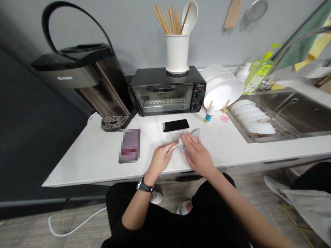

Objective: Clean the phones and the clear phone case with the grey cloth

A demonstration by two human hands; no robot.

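Observation:
My left hand (160, 157), wearing a dark wristwatch (145, 184), is closed on a thin, shiny, clear-looking piece (172, 147) near the counter's front. What kind of thing it is, I cannot tell. Just right of it, my right hand (198, 153) lies with fingers stretched over a thin grey cloth (196, 132), which shows past the fingertips. Part of the cloth is hidden beneath that hand. Beyond both hands lies a black-screened phone (176, 125). A small spray bottle (209, 114) with a blue and yellow label stands farther right, beside a pink slip (224, 119).
A blurred purple flat item (130, 146) lies left of my hands on the white counter (85, 162). Behind stand a water dispenser (103, 86), a toaster oven (165, 94) bearing a utensil cup (177, 51), and racked white plates (224, 93). A sink (292, 106) is at right.

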